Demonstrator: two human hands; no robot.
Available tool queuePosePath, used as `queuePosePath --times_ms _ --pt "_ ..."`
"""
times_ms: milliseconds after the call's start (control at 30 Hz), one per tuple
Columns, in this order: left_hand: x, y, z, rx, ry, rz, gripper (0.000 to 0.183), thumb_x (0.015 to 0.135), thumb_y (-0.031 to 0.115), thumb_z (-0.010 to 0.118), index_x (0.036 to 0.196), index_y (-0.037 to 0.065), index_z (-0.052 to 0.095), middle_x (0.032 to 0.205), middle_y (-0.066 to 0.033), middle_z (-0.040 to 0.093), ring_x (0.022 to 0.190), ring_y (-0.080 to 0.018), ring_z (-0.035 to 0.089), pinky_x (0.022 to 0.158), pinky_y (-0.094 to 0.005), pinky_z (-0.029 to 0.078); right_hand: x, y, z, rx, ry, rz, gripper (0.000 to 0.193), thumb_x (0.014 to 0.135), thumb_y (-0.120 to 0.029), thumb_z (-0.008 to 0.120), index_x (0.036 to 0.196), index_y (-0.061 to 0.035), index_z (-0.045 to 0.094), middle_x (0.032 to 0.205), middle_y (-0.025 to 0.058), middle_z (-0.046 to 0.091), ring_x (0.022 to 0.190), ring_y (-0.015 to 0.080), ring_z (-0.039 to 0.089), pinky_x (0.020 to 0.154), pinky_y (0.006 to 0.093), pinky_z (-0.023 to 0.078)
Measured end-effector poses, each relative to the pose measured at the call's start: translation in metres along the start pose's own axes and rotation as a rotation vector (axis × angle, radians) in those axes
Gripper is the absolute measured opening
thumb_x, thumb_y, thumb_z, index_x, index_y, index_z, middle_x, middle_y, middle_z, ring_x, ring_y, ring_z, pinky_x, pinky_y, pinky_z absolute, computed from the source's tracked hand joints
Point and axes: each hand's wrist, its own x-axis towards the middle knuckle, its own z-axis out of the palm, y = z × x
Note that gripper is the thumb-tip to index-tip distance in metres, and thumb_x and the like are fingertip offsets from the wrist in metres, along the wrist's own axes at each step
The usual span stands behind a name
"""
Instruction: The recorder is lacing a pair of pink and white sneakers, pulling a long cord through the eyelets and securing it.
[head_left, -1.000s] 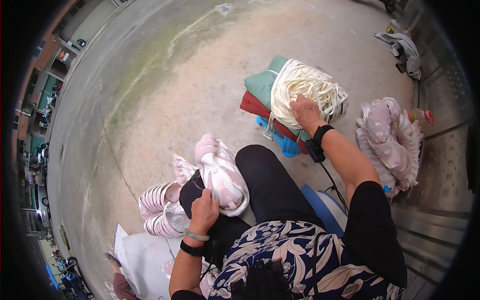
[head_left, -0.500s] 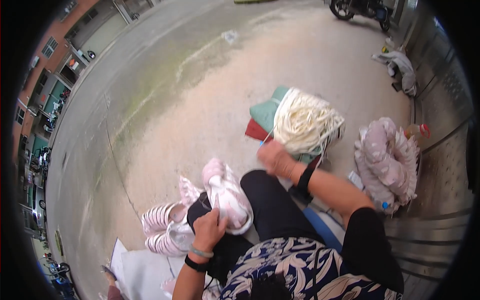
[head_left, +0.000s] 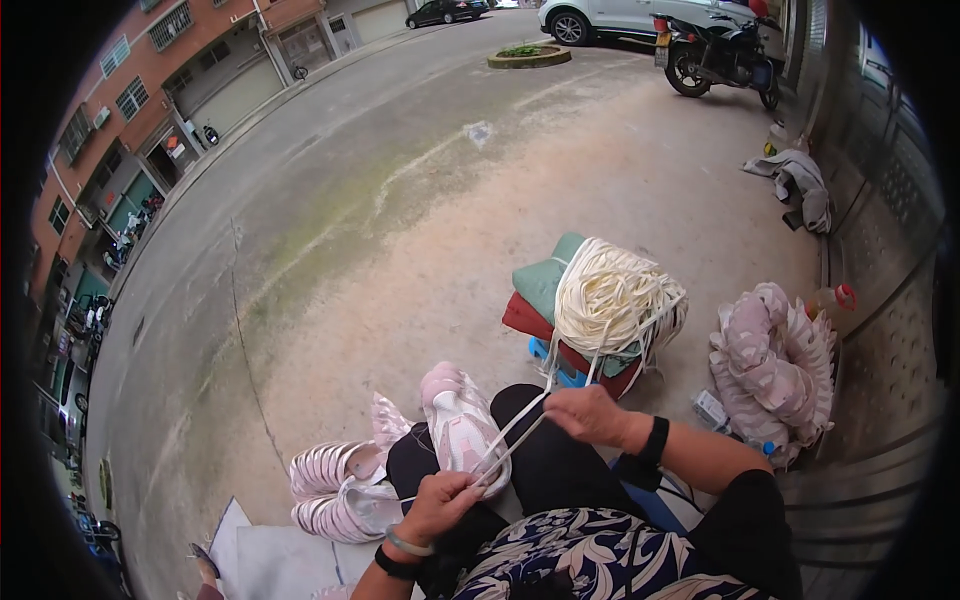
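Observation:
A pink and white shoe upper [head_left: 462, 430] rests across my lap, toe pointing away from me. My left hand [head_left: 443, 503] is closed at its near opening, pinching a white shoelace [head_left: 517, 436]. The lace runs from there up to my right hand [head_left: 592, 413], which is closed round it over my right thigh. Beyond that hand, a big hank of cream laces [head_left: 620, 298] lies on folded green cloth [head_left: 540, 270] and red cloth [head_left: 527, 318], atop a blue stool [head_left: 568, 375]. Strands hang from the hank toward my right hand.
More striped pink uppers [head_left: 338, 490] are stacked left of my knee, beside white sheeting [head_left: 285, 560]. A heap of pink uppers [head_left: 765, 365] sits at right, near a bottle [head_left: 838, 298] and a metal door [head_left: 890, 235]. A motorcycle [head_left: 715, 60] stands farther off.
My right hand has come back toward me from beside the hank, and lace now stretches between both hands. The view has tilted up, showing more of the street.

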Motion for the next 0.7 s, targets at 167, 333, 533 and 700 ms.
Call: queuePosePath --times_ms 167,333,533,700 --pt "-0.027 -0.019 -0.029 -0.15 -0.02 -0.31 0.015 0.085 0.014 0.056 0.08 0.001 0.062 0.058 0.0032 0.051 0.053 -0.0026 0.045 0.047 -0.0193 0.036 -0.032 0.107 -0.058 -0.37 0.266 0.375 0.01 0.079 -0.016 0.051 0.078 -0.0069 0.056 0.072 0.0145 0.058 0.069 0.034 0.058 0.06 0.0409 0.046" --pt "-0.03 -0.022 -0.022 -0.09 0.066 -0.231 0.009 0.081 0.009 0.059 0.079 0.001 0.063 0.054 -0.0027 0.052 0.048 -0.0071 0.046 0.046 -0.0216 0.036 -0.028 0.119 -0.041 -0.622 0.296 0.406 0.018 0.069 -0.01 0.052 0.086 -0.0073 0.058 0.087 0.0152 0.058 0.08 0.034 0.056 0.07 0.0412 0.045" --pt "0.009 0.01 0.012 0.239 0.161 0.151 0.006 0.076 0.006 0.061 0.074 0.001 0.063 0.059 -0.0156 0.054 0.053 -0.0267 0.056 0.049 -0.0306 0.04 0.014 -0.007 0.068 0.226 -0.047 0.002 0.028 0.079 -0.023 0.056 0.098 -0.0012 0.056 0.09 0.0166 0.058 0.086 0.0322 0.055 0.076 0.0391 0.044" --pt "0.012 0.018 0.016 0.235 0.216 0.102 0.009 0.078 0.007 0.061 0.072 -0.001 0.061 0.055 -0.0157 0.052 0.045 -0.0227 0.053 0.046 -0.0284 0.04 0.016 -0.067 0.063 0.742 -0.371 0.271 0.029 0.091 -0.031 0.042 0.097 -0.0045 0.054 0.074 0.0186 0.057 0.069 0.0328 0.059 0.061 0.0358 0.045"
